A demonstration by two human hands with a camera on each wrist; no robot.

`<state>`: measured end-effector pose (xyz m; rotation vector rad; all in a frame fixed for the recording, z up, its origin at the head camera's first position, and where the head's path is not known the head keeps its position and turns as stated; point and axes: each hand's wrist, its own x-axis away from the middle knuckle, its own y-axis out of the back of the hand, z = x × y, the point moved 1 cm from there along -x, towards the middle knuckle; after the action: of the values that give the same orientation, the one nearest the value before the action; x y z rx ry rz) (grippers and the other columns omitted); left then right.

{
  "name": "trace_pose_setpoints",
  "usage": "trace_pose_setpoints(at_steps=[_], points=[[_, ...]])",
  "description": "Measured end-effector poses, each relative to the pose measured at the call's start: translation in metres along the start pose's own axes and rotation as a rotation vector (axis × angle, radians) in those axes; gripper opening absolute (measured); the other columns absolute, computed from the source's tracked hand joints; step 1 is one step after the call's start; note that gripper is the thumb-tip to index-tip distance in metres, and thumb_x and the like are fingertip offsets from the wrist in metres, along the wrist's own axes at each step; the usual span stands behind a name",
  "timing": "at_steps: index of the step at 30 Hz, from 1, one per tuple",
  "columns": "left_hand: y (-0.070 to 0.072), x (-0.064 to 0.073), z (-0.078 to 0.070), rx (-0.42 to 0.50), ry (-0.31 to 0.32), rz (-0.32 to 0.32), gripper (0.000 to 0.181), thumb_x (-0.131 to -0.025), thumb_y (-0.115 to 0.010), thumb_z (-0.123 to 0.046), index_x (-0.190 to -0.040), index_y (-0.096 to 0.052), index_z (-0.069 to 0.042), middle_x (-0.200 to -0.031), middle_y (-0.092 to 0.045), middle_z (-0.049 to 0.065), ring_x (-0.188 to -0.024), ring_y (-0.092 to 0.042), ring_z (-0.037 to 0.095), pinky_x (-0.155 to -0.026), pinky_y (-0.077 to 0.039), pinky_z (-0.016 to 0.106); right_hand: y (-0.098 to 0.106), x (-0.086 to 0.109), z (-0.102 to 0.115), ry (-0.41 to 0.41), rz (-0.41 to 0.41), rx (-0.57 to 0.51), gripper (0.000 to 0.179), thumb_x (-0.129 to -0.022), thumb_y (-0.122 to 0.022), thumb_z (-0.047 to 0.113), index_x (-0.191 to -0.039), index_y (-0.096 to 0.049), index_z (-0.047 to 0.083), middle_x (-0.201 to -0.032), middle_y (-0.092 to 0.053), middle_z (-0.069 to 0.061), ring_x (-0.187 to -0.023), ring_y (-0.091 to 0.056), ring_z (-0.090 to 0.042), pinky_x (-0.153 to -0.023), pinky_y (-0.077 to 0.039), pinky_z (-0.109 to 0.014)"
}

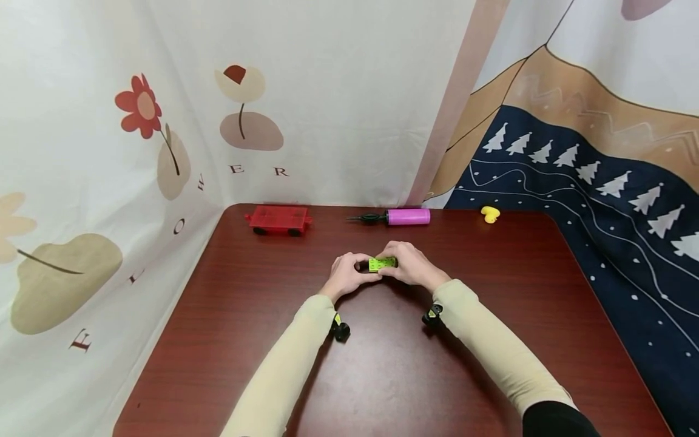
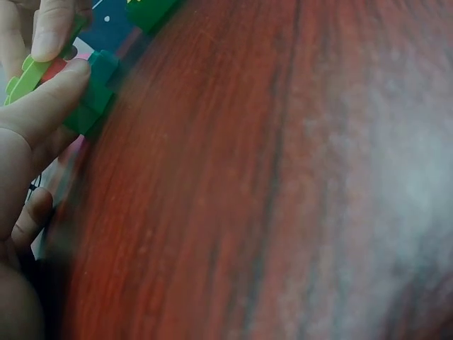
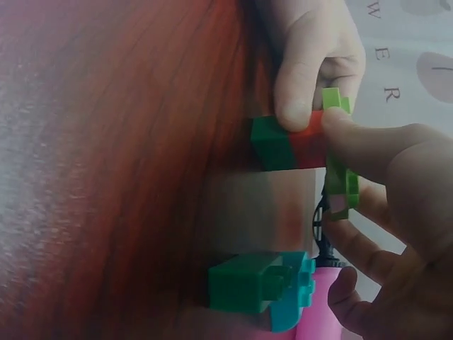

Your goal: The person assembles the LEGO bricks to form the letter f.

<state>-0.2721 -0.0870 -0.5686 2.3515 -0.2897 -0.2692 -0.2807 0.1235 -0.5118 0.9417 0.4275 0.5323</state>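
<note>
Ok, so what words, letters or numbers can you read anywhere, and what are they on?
"FLOWER": spread-out letters on the white cloth behind the table.
"W E R": part of that same word, sideways in the right wrist view.
I can read nothing on the held bricks, red cart or purple tube; any tiny marks there are too small to tell.
</note>
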Motion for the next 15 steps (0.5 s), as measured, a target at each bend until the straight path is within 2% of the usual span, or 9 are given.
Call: trace_pose_setpoints(at_steps=[8,12,15], points=[[0.0008,-0.0011,0.0019,0.004,0.005,0.013,0.043,-0.080,-0.091,-0.050,-0.117,-0.080,-0.031,-0.086,-0.065,-0.010,-0.079,-0.049,0.013,-0.075,-0.037,0.033,-0.0032,-0.0001,-0.0040,0.004,-0.041,-0.082,0.028,-0.089,-0.086,0.015,-0.116,-0.081,0.008,-0.103,-0.072,-0.003,-0.092,-0.065,-0.016,-0.082,-0.055,-0.035],[0.0005,0.0005,0.0024,-0.005,0.011,0.017,0.042,-0.081,-0.090,-0.049,-0.117,-0.080,-0.032,-0.084,-0.063,-0.010,-0.079,-0.048,0.014,-0.076,-0.036,0.034,-0.0030,-0.0013,-0.0031,0.018,-0.040,-0.059,0.028,-0.088,-0.088,0.017,-0.113,-0.080,0.008,-0.103,-0.073,-0.004,-0.091,-0.064,-0.015,-0.081,-0.054,-0.034],[-0.0004,0.0018,0.0023,-0.006,0.008,0.023,0.043,-0.082,-0.089,-0.050,-0.119,-0.079,-0.032,-0.084,-0.062,-0.009,-0.080,-0.048,0.014,-0.077,-0.036,0.035,-0.0032,-0.0008,-0.0018,-0.003,-0.028,-0.039,0.029,-0.087,-0.088,0.021,-0.113,-0.079,0.010,-0.103,-0.074,-0.002,-0.091,-0.063,-0.015,-0.081,-0.052,-0.035]])
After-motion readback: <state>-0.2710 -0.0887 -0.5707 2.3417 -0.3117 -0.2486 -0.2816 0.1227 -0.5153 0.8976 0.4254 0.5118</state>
